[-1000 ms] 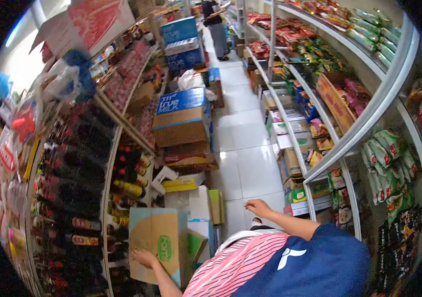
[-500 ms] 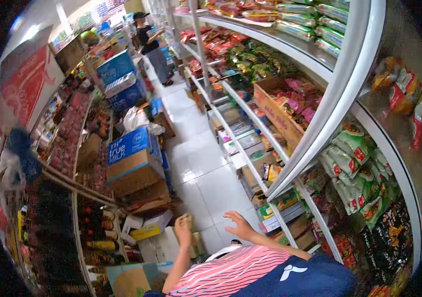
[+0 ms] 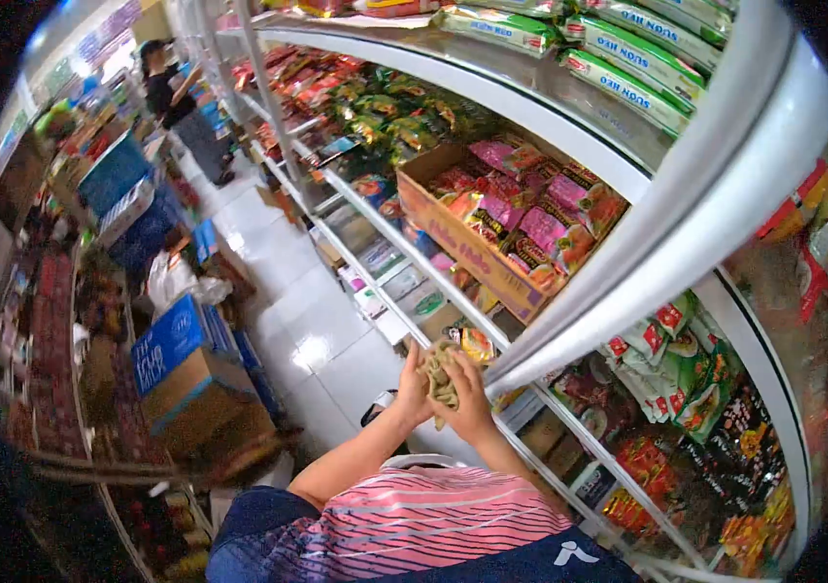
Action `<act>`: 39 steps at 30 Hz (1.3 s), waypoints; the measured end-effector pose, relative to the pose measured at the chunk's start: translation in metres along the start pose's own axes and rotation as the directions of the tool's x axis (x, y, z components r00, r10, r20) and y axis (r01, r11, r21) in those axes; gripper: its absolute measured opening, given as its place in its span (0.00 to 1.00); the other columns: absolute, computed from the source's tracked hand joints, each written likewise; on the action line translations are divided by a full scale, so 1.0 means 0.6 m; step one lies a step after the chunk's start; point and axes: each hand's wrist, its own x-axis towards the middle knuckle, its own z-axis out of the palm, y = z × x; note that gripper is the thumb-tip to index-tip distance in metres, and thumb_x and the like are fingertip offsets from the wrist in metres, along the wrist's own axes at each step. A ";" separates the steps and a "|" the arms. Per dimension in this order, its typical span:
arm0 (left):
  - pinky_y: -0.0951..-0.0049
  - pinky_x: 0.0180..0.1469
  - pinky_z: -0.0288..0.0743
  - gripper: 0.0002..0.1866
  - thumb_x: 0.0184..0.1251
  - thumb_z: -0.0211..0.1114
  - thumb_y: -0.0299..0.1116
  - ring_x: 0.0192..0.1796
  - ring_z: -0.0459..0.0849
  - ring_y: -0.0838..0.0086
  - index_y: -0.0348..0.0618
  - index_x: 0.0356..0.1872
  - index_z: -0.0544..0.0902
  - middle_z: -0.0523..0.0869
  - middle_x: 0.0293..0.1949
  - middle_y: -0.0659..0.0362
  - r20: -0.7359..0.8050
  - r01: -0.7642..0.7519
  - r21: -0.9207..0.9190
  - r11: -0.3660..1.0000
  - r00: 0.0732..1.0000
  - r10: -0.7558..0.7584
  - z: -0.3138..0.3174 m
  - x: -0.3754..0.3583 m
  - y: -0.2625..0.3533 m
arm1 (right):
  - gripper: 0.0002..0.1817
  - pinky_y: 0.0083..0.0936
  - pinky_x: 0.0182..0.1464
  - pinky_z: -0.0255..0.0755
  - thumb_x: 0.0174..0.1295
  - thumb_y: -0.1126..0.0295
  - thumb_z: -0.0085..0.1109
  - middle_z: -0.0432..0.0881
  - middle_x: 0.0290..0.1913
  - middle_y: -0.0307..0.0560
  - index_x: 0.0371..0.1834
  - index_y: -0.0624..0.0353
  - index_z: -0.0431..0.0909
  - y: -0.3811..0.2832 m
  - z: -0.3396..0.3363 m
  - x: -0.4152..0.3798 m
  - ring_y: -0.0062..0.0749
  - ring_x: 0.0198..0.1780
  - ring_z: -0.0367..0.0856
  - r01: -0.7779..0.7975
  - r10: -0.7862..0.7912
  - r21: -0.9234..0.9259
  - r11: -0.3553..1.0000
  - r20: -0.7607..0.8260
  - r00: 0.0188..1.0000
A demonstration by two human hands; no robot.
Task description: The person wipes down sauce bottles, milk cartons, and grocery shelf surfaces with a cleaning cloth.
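Observation:
Both of my hands meet in front of the metal shelf frame, around a crumpled olive-beige cloth (image 3: 442, 381). My left hand (image 3: 416, 389) presses the cloth from the left side with its fingers pointing up. On the other side, my right hand (image 3: 465, 394) has its fingers curled over the cloth. Just right of my hands, the white metal post (image 3: 627, 253) slants up across the view. A shelf rail (image 3: 423, 257) runs past above them, and an orange-yellow packet (image 3: 472, 343) lies close behind the cloth.
An open carton (image 3: 477, 248) of pink packets sits on the shelf, with green packs (image 3: 627, 87) above. Green-white bags (image 3: 676, 360) hang to the right. Stacked boxes (image 3: 181, 360) line the left of the tiled aisle (image 3: 321, 355). Another person (image 3: 181, 112) stands farther down it.
My view has turned right toward the shelves. My hands, apart before, have come together on the cloth beside the post.

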 end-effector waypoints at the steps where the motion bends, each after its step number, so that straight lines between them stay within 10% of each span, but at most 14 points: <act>1: 0.65 0.51 0.67 0.32 0.58 0.38 0.61 0.48 0.73 0.64 0.44 0.51 0.68 0.74 0.46 0.53 0.080 0.101 0.006 0.995 0.992 -0.101 0.028 0.005 0.026 | 0.31 0.42 0.58 0.54 0.37 0.72 0.62 0.60 0.56 0.51 0.50 0.57 0.65 0.002 0.005 0.020 0.51 0.58 0.56 -0.002 -0.001 -0.047 0.999 -0.048 0.999; 6: 0.71 0.49 0.66 0.23 0.62 0.47 0.48 0.46 0.73 0.68 0.40 0.48 0.70 0.75 0.45 0.55 0.051 0.031 0.517 0.855 0.996 -0.067 0.002 0.151 0.144 | 0.22 0.39 0.56 0.56 0.36 0.77 0.58 0.66 0.51 0.50 0.42 0.58 0.72 0.048 0.041 0.123 0.47 0.57 0.59 -0.038 -0.027 -0.268 0.963 -0.237 0.971; 8: 0.69 0.47 0.65 0.17 0.55 0.57 0.37 0.43 0.73 0.65 0.39 0.43 0.72 0.77 0.40 0.54 0.327 -0.346 0.938 0.020 0.903 0.280 -0.004 0.205 0.227 | 0.21 0.41 0.54 0.58 0.38 0.79 0.57 0.65 0.48 0.51 0.41 0.59 0.70 0.076 0.051 0.140 0.48 0.53 0.62 -0.174 0.033 -0.349 0.921 -0.374 0.927; 10: 0.67 0.44 0.64 0.17 0.45 0.62 0.29 0.40 0.72 0.62 0.37 0.40 0.73 0.76 0.36 0.52 0.678 -0.471 0.730 -0.495 0.588 0.441 -0.016 0.266 0.314 | 0.20 0.40 0.53 0.59 0.38 0.79 0.56 0.65 0.46 0.50 0.41 0.60 0.70 0.089 0.052 0.149 0.48 0.51 0.63 -0.295 0.150 -0.322 0.899 -0.406 0.902; 13: 0.57 0.47 0.59 0.25 0.40 0.65 0.34 0.44 0.69 0.56 0.41 0.44 0.71 0.74 0.40 0.48 0.809 -0.196 0.537 -0.821 0.397 0.434 -0.022 0.349 0.465 | 0.20 0.38 0.51 0.59 0.38 0.78 0.56 0.64 0.45 0.50 0.40 0.60 0.71 0.078 0.062 0.160 0.47 0.50 0.63 -0.440 0.282 -0.313 0.842 -0.439 0.853; 18: 0.39 0.55 0.47 0.36 0.51 0.55 0.52 0.61 0.57 0.56 0.47 0.60 0.56 0.64 0.56 0.49 0.596 0.428 0.439 -0.790 0.519 0.613 -0.018 0.460 0.641 | 0.18 0.35 0.51 0.60 0.40 0.79 0.56 0.63 0.47 0.51 0.39 0.62 0.70 0.067 0.079 0.150 0.47 0.50 0.63 -0.538 0.320 -0.269 0.799 -0.568 0.759; 22: 0.36 0.55 0.37 0.37 0.54 0.50 0.56 0.63 0.54 0.56 0.49 0.62 0.52 0.64 0.56 0.47 0.478 0.499 0.457 -0.736 0.560 0.677 0.003 0.513 0.688 | 0.18 0.34 0.51 0.60 0.42 0.79 0.56 0.64 0.47 0.51 0.40 0.64 0.69 0.049 0.090 0.136 0.46 0.50 0.64 -0.646 0.391 -0.184 0.741 -0.663 0.638; 26: 0.36 0.56 0.35 0.35 0.56 0.48 0.56 0.62 0.55 0.57 0.49 0.61 0.53 0.66 0.55 0.50 0.452 0.296 0.471 -0.831 0.727 0.516 -0.002 0.540 0.695 | 0.17 0.33 0.51 0.61 0.43 0.79 0.56 0.64 0.47 0.50 0.40 0.64 0.69 0.039 0.101 0.147 0.46 0.50 0.64 -0.670 0.362 -0.206 0.713 -0.710 0.604; 34: 0.52 0.60 0.44 0.27 0.53 0.59 0.40 0.59 0.59 0.57 0.42 0.53 0.64 0.69 0.50 0.50 0.755 -0.437 0.592 -0.677 0.595 0.276 -0.030 0.450 0.548 | 0.18 0.34 0.50 0.60 0.40 0.80 0.55 0.66 0.45 0.49 0.39 0.64 0.70 0.040 0.107 0.189 0.45 0.48 0.64 -0.641 0.292 -0.272 0.718 -0.719 0.631; 36: 0.56 0.61 0.44 0.26 0.54 0.57 0.43 0.60 0.59 0.60 0.42 0.53 0.66 0.68 0.53 0.51 0.682 -0.410 0.589 -0.697 0.714 0.157 -0.021 0.409 0.486 | 0.18 0.35 0.49 0.60 0.39 0.80 0.56 0.67 0.44 0.49 0.38 0.64 0.70 0.046 0.106 0.180 0.46 0.48 0.64 -0.747 0.253 -0.273 0.606 -0.824 0.506; 39: 0.58 0.62 0.43 0.26 0.54 0.53 0.48 0.61 0.59 0.63 0.42 0.51 0.69 0.65 0.57 0.53 0.761 -0.265 0.418 -0.869 0.625 0.175 -0.038 0.400 0.453 | 0.19 0.36 0.50 0.59 0.38 0.80 0.56 0.67 0.44 0.49 0.38 0.63 0.70 0.064 0.134 0.216 0.47 0.48 0.63 -0.723 0.238 -0.326 0.610 -0.794 0.559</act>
